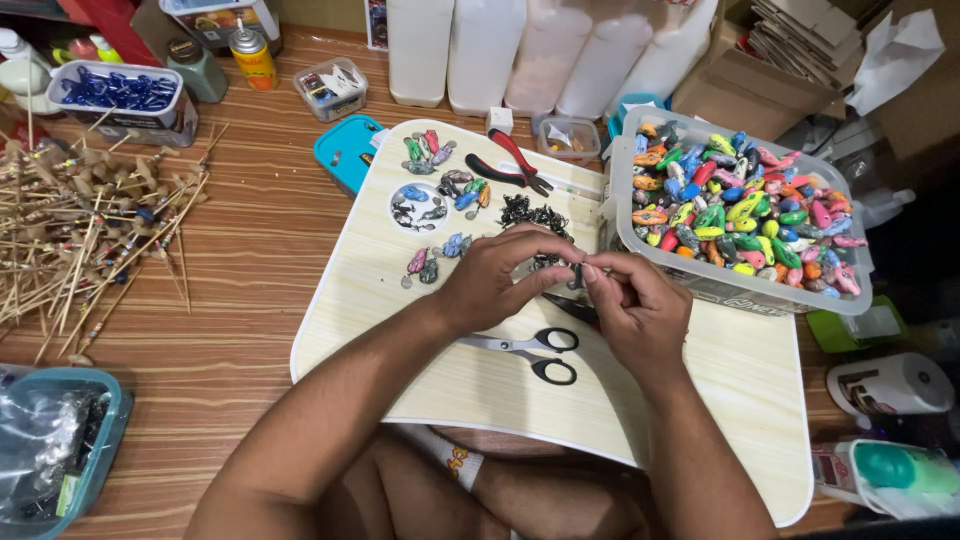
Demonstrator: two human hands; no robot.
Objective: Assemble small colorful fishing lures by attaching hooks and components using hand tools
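My left hand and my right hand meet above a pale wooden lap tray, fingertips pinched together on a small dark piece that is mostly hidden between them. Just beyond the fingers lies a heap of small black metal hooks. Several painted fish-shaped lures lie scattered on the tray's far left. Black-handled scissors lie on the tray under my wrists. Red-handled pliers rest at the tray's far edge.
A clear plastic tub full of colourful lures stands at the right. A pile of thin bamboo sticks lies at the left. A teal box, small containers and white bottles line the back. A bin sits front left.
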